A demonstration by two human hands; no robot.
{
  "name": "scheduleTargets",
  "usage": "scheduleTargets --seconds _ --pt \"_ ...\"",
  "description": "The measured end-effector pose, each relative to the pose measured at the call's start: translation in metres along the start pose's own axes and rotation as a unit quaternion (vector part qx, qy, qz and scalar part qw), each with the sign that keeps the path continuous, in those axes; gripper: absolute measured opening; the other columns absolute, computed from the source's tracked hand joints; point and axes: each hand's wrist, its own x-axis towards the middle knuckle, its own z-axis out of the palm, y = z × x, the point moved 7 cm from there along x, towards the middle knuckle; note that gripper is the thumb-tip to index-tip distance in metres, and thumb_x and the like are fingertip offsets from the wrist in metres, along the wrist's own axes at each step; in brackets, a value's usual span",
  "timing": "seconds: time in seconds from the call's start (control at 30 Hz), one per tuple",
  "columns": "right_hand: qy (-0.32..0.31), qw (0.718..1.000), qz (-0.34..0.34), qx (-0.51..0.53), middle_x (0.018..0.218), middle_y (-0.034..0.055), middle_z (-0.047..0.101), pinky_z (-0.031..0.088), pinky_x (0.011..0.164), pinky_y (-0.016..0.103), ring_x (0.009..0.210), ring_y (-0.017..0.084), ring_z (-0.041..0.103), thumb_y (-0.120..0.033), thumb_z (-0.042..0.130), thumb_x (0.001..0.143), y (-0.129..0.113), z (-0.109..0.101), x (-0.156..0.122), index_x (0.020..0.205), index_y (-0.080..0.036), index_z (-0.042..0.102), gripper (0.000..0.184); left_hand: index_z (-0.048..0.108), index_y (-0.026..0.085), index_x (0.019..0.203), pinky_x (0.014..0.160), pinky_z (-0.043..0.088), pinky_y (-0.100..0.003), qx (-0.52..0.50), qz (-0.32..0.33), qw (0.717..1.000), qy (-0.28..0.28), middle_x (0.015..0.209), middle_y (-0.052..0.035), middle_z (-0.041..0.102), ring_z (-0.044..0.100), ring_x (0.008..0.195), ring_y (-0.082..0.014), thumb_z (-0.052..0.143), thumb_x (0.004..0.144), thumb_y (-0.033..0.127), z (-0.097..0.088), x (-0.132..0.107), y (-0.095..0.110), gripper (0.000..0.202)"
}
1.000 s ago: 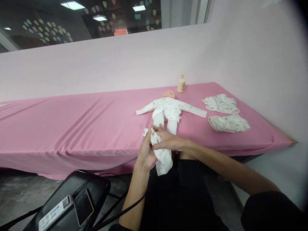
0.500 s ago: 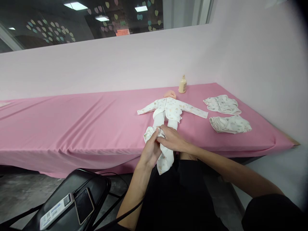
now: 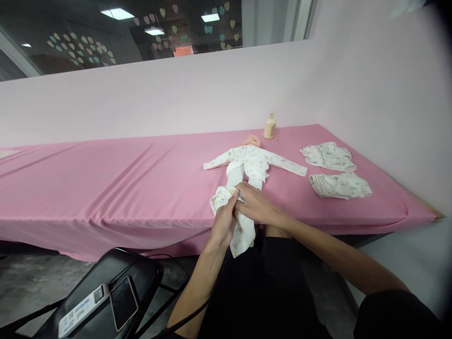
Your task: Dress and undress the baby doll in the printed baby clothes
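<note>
A baby doll lies on its back on the pink-covered table, wearing a white patterned long-sleeved top with both sleeves spread. White legs reach toward me from under the top. Around the lower legs are bunched white patterned baby pants, one leg of them hanging over the table's front edge. My left hand pinches the bunched fabric from the left. Close against it, my right hand grips the same fabric from the right. The fingertips of both hands meet, partly hidden by cloth.
A cream pump bottle stands behind the doll. Two folded patterned garments, an upper one and a lower one, lie on the pink tablecloth at right. A black chair at lower left carries a phone and a white device.
The view has shifted slightly. Both hands stay on the pants at the doll's lower legs, with the left fingers moved a little up and right toward the right hand.
</note>
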Motion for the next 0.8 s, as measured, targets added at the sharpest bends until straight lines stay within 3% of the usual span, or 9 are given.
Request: scheduleTargets --seconds 0.13,0.27,0.43,0.57,0.7,0.8 --pt "0.006 1.000 -0.012 0.023 0.113 0.0064 0.049 0.042 0.079 0.031 0.097 0.020 0.051 -0.022 0.048 0.081 0.007 0.000 0.001 0.095 -0.021 0.043 0.015 0.069 0.012 0.085 0.085 0.050 -0.023 -0.012 0.048 0.999 -0.007 0.082 -0.0034 0.067 0.063 0.084 -0.0119 0.070 0.084 0.028 0.000 -0.003 0.008 0.017" --pt "-0.013 0.998 0.046 0.031 0.116 0.0084 0.052 0.044 0.081 0.034 0.099 0.023 0.054 -0.032 0.054 0.083 0.030 0.002 0.005 0.106 -0.020 0.045 0.028 0.066 0.012 0.075 0.084 0.049 -0.020 -0.046 0.042 0.998 -0.023 0.073 0.0004 0.060 0.059 0.076 -0.0077 0.068 0.084 0.019 -0.001 -0.005 0.008 0.012" --pt "-0.034 0.994 0.074 0.073 0.115 0.0104 0.061 0.043 0.089 0.038 0.108 0.029 0.057 -0.035 0.056 0.084 0.048 0.007 0.011 0.135 -0.021 0.039 0.056 0.071 0.011 0.089 0.102 0.045 -0.024 -0.061 -0.003 0.998 -0.020 0.096 -0.0044 0.068 0.063 0.100 -0.0119 0.065 0.086 0.018 -0.008 -0.012 0.008 0.010" --pt "0.005 0.994 0.054 0.097 0.118 0.0105 0.061 0.043 0.091 0.039 0.112 0.028 0.056 -0.026 0.051 0.084 0.054 0.008 0.017 0.140 -0.021 0.039 0.058 0.070 0.012 0.108 0.107 0.044 -0.029 -0.009 -0.012 0.999 -0.032 0.123 -0.0103 0.065 0.059 0.120 -0.0189 0.068 0.084 0.023 -0.020 -0.016 0.011 0.027" --pt "0.037 0.993 0.029 0.105 0.115 0.0079 0.063 0.043 0.090 0.037 0.105 0.025 0.059 -0.020 0.049 0.083 0.058 0.012 0.019 0.135 -0.021 0.045 0.053 0.069 0.011 0.103 0.089 0.053 -0.029 0.117 0.052 0.991 0.042 0.103 -0.0106 0.072 0.069 0.097 -0.0187 0.074 0.078 0.037 -0.046 -0.004 0.013 0.036" --pt "0.046 0.995 0.016 0.087 0.113 0.0064 0.065 0.044 0.087 0.035 0.102 0.023 0.060 -0.021 0.050 0.084 0.058 0.015 0.019 0.132 -0.022 0.046 0.048 0.065 0.011 0.090 0.079 0.053 -0.027 0.145 0.105 0.979 0.102 0.086 -0.0062 0.070 0.068 0.081 -0.0150 0.073 0.076 0.046 -0.061 0.010 0.013 0.038"
